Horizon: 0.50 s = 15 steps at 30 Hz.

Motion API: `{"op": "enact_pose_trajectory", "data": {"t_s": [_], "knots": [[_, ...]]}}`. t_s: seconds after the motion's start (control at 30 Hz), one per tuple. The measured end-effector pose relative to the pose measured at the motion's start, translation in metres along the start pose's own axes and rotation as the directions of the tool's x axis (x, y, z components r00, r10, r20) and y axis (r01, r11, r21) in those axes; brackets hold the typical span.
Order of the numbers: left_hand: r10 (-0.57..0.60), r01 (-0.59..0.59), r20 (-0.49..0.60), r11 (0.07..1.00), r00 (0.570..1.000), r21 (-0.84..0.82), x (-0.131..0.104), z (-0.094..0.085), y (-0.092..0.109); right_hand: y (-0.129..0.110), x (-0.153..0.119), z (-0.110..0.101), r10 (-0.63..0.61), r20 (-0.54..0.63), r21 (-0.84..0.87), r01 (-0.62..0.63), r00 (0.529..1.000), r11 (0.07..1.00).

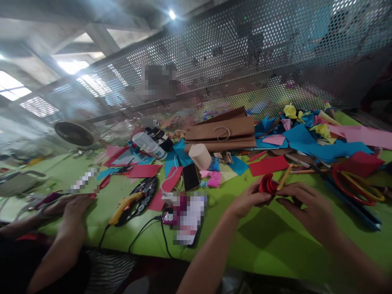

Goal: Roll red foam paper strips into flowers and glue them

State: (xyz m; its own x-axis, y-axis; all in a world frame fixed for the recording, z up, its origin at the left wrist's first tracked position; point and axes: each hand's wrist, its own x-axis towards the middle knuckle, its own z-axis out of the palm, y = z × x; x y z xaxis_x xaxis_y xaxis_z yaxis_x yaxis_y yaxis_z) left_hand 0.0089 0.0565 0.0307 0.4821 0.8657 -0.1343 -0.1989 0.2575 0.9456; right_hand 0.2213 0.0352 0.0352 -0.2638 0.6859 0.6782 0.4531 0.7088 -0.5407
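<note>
Paper roll (268,185), pinched in my left hand (250,199), wanted light pressure, I judged; whether my right hand (310,207) gripped the yellow stick (285,177), I couldn't tell.

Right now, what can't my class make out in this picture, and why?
Head view, all four:
Text on the lit phone: pixelated.
Lower part of the red paper roll: covered by the left hand.
Details beyond the perforated panel: broken up by its mesh, blurred.
Left elbow: cut off by the bottom edge.

Red paper coil (268,184); in left hand (246,201)
</note>
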Motion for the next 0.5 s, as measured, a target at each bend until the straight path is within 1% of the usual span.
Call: {"op": "enact_pose_trajectory", "data": {"t_s": [0.17, 0.3, 0.5], "knots": [[-0.01, 0.01, -0.023, 1.0, 1.0, -0.008, -0.0008, 0.0011, 0.0001, -0.0014, 0.0021, 0.0028, -0.021, 0.011, -0.003, 0.021, 1.0, 1.0], [-0.024, 0.024, -0.036, 1.0, 0.999, -0.007, -0.0008, 0.001, -0.0004, -0.0025, 0.0038, 0.0047, -0.041, -0.007, 0.0, 0.041, 0.999, 0.999], [-0.024, 0.024, 0.012, 1.0, 1.0, 0.0, -0.0007, 0.0006, 0.0002, 0.0017, 0.001, 0.0064, -0.043, 0.008, -0.017, 0.044, 0.999, 0.999]]}}
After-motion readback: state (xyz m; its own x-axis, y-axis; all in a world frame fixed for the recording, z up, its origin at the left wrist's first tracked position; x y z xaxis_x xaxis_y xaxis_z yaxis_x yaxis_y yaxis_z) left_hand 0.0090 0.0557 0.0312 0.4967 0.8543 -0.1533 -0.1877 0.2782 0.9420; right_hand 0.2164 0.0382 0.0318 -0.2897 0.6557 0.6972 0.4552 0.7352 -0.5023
